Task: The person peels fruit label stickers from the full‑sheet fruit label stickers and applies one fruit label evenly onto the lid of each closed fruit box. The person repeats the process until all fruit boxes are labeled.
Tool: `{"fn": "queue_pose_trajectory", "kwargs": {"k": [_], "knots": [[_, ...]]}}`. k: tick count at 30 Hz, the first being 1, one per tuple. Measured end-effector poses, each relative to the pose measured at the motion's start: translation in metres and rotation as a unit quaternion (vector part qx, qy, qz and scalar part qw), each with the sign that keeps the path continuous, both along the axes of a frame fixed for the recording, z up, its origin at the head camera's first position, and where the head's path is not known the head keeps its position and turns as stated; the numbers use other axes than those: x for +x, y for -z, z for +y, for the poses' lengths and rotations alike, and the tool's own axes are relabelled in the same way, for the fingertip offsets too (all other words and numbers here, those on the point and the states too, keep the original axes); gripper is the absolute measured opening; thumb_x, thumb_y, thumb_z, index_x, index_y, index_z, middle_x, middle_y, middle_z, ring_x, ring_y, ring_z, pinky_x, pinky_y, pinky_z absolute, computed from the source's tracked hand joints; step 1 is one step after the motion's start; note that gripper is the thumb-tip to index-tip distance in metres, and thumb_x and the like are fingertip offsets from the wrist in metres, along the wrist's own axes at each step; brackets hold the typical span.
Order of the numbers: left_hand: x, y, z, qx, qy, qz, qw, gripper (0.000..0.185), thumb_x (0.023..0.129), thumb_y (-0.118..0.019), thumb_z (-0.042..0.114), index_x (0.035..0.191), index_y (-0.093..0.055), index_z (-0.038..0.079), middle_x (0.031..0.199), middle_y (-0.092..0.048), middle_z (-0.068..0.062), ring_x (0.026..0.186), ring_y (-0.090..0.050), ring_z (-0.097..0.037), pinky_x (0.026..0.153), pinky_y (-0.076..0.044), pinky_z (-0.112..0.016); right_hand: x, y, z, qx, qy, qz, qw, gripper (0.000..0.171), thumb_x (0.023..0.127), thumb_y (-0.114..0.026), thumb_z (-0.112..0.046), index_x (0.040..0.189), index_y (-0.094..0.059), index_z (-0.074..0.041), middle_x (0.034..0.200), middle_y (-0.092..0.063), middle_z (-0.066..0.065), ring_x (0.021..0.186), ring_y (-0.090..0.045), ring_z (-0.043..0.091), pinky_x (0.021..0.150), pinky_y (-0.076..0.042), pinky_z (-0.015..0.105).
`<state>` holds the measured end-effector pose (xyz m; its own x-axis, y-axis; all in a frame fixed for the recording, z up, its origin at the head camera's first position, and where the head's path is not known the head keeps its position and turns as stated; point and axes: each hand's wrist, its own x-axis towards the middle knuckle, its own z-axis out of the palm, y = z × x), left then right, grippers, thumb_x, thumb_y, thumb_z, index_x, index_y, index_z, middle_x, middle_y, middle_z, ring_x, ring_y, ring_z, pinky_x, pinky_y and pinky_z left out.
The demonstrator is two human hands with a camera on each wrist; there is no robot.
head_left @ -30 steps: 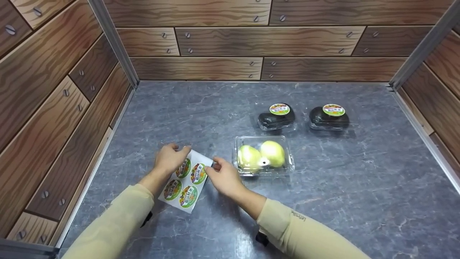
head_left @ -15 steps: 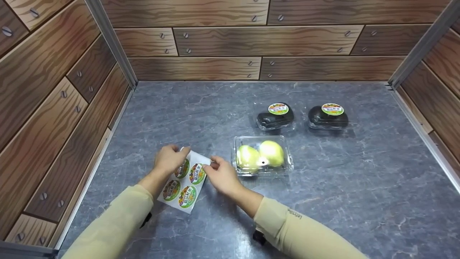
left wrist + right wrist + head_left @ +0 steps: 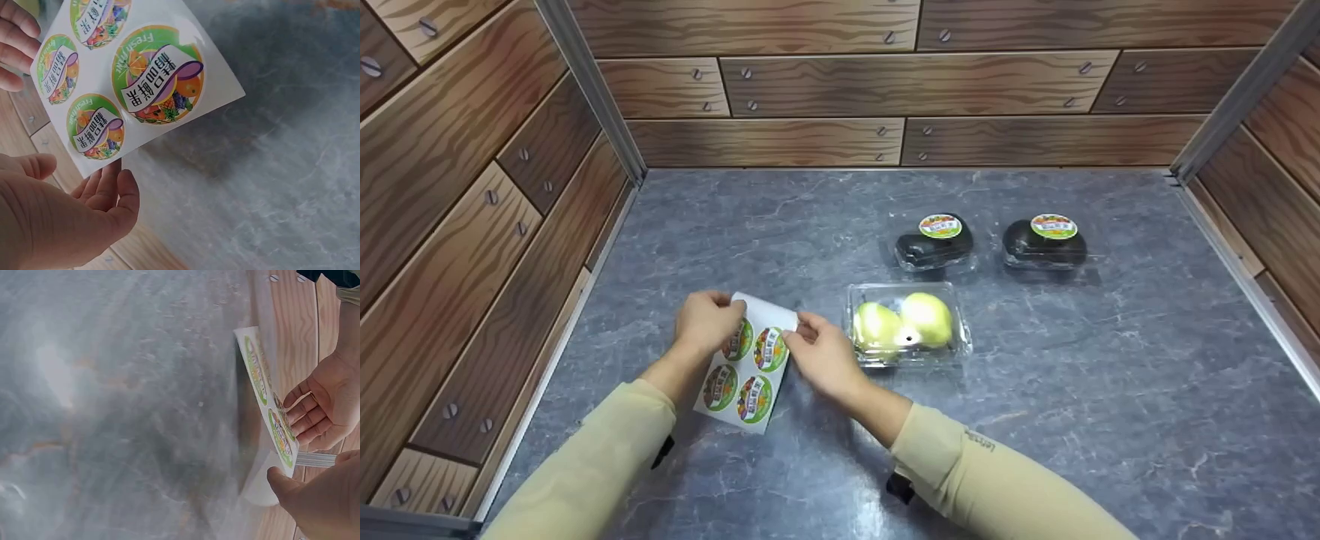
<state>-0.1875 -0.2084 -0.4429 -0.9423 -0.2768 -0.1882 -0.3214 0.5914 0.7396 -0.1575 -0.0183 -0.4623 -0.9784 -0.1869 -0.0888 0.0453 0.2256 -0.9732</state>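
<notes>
A white sheet of round fruit stickers (image 3: 748, 364) is held up by its far end between both hands. My left hand (image 3: 705, 324) grips the left edge with the thumb on top; in the left wrist view its fingers (image 3: 107, 194) curl under the sheet. On the opposite edge, my right hand (image 3: 826, 358) pinches the sheet near the corner, its thumb (image 3: 281, 482) on the sticker side. The stickers, green and orange with printed lettering, all lie flat on the backing. Just right of my right hand sits a clear plastic box (image 3: 964, 346) with two yellow-green pears (image 3: 926, 320).
Two clear boxes with dark fruit stand farther back, the left one (image 3: 934, 251) and the right one (image 3: 1045, 247), each with a round sticker on top. Wood-patterned walls (image 3: 810, 86) enclose the grey marbled table (image 3: 1072, 397).
Both hands have shifted slightly away from me, carrying the sticker sheet along. The sheet's far end has come up and shows more bare white backing. The fruit boxes stay in place.
</notes>
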Motion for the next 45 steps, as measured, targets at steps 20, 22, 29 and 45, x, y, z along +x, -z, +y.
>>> {"fn": "queue_pose_trajectory", "kwargs": {"k": [20,22,29,45], "knots": [[-0.026,-0.060,0.014,0.108,-0.021,0.118,0.9868,0.032,0.097,-0.068,0.007,0.127,-0.072,-0.004,0.109,-0.074,-0.017,0.089,-0.067,-0.020,0.076,-0.056,-0.025,-0.023,-0.061,0.015,-0.104,0.041,-0.001,0.994,0.066,0.099,-0.068,0.000,0.158,-0.038,0.007,0.135,-0.068,0.026,0.122,-0.069,0.034,0.101,-0.056,0.034],[-0.028,-0.065,0.016,0.136,-0.027,0.129,0.9819,0.032,0.097,-0.068,0.005,0.129,-0.071,-0.003,0.108,-0.074,-0.016,0.087,-0.067,-0.019,0.075,-0.056,-0.025,-0.028,-0.064,0.019,-0.113,0.051,-0.003,0.992,0.072,0.098,-0.069,0.002,0.161,-0.034,0.005,0.130,-0.071,0.024,0.116,-0.071,0.031,0.100,-0.057,0.033],[-0.034,-0.075,0.028,0.208,-0.029,0.145,0.9669,0.037,0.097,-0.071,0.005,0.134,-0.068,-0.001,0.100,-0.074,-0.011,0.084,-0.067,-0.017,0.076,-0.055,-0.027,-0.044,-0.073,0.031,-0.174,0.080,-0.035,0.981,0.074,0.096,-0.070,0.008,0.160,-0.033,0.007,0.112,-0.074,0.024,0.089,-0.071,0.023,0.094,-0.061,0.040],[-0.028,-0.059,0.034,0.264,0.062,0.100,0.9573,0.043,0.098,-0.077,0.020,0.135,-0.067,0.001,0.106,-0.076,-0.013,0.093,-0.072,-0.023,0.086,-0.058,-0.037,-0.064,-0.077,0.057,-0.252,0.125,-0.043,0.959,0.060,0.097,-0.065,0.012,0.154,-0.046,0.006,0.102,-0.073,0.014,0.079,-0.071,0.015,0.077,-0.061,0.026]]}}
